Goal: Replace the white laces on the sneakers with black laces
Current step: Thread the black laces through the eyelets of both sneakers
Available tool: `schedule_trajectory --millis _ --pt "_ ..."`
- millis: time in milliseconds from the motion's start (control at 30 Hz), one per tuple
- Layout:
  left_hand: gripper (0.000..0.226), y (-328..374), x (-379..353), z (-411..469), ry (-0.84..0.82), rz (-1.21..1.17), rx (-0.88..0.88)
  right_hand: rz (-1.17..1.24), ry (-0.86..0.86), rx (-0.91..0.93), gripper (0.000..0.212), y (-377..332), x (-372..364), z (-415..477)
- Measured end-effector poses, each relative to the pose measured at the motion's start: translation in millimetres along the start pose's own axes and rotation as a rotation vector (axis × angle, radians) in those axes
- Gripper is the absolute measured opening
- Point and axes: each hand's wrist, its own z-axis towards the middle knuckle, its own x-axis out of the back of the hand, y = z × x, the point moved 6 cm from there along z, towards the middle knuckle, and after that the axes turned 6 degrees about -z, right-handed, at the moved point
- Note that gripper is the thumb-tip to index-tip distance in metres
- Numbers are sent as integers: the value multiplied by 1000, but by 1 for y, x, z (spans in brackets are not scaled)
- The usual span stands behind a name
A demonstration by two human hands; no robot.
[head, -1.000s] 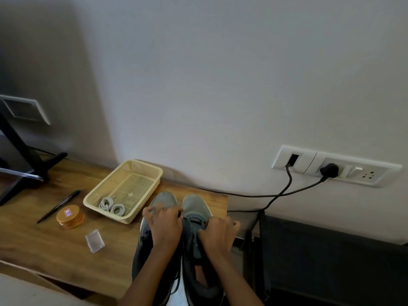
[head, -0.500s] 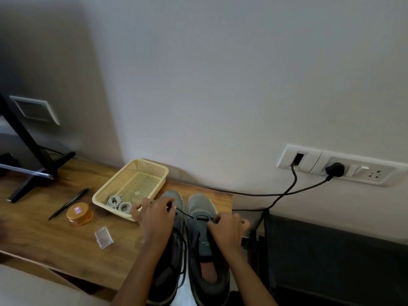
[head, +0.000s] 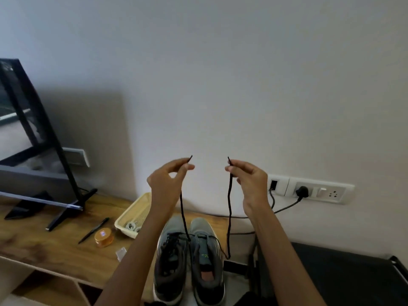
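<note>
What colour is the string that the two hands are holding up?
Black. The lace shows best in the head view, against the pale wall.

Materials and finishes at the desk (head: 44, 248)

The desk shows matt wood grain. The sneakers (head: 174, 226) have matt grey cloth uppers, and the black lace (head: 229, 206) is a dull woven cord. The basket (head: 123, 219) is cream perforated plastic and the jar (head: 103, 237) looks like glossy amber plastic. The wall (head: 242, 85) is smooth and matt, the switch plate (head: 324, 191) smooth white plastic.

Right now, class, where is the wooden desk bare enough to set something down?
Bare wood: left of the black pen, between the black monitor stand and the near edge. Crowded: cream mesh basket, orange round tin, grey sneakers.
</note>
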Motion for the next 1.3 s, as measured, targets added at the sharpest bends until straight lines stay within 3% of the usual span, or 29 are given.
schedule_trajectory --millis 233,467,600,767,900,1300 --pt "5 109 9 6 5 -159 -100 62 -23 228 12 -115 1 -41" --pt "4 162 15 15 -39 -221 -145 26 -27 252 8 -146 -1 -51" --pt "2 169 18 20 -36 -193 -102 -17 -30 229 7 -151 -6 -48" --pt "17 169 23 21 34 -144 -78 -29 -36 243 15 -162 -8 -46" --pt "16 166 18 21 22 -162 -45 -32 -54 240 8 -169 -7 -43" --pt "15 159 10 24 36 -202 -28 -44 -95 247 15 -178 -2 -44"
